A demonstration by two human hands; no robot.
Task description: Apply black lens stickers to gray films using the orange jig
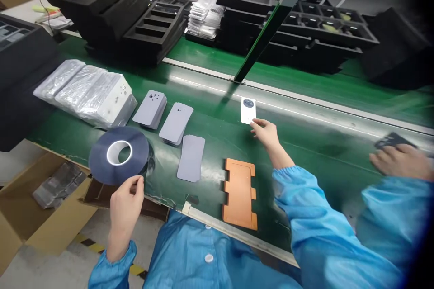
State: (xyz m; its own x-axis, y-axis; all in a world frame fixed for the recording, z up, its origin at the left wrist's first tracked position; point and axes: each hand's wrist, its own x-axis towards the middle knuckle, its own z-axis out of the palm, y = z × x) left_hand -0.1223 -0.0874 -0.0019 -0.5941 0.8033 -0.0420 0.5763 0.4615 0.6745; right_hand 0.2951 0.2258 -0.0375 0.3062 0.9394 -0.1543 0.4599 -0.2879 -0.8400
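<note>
My right hand (266, 135) pinches the lower edge of a white phone back panel (248, 116) with a dark round camera area, over the far side of the green bench. My left hand (126, 201) is closed, thumb and fingers together, at the near edge of a large roll of dark film (98, 155) with a white core. Whatever those fingers hold, if anything, I cannot make out. Between my hands lies an orange fixture plate (239, 194) with notched sides. To its left are a stack of plain grey sheets (191, 158) and stacks of grey phone-shaped panels with camera holes (176, 121) (149, 109).
Plastic-wrapped white panels (86, 92) lie at the left. Black trays (101, 17) are stacked behind, and a metal post (257, 45) rises at the bench's back. A co-worker's hand (403, 162) rests on a dark panel at right. An open carton (40, 198) stands lower left.
</note>
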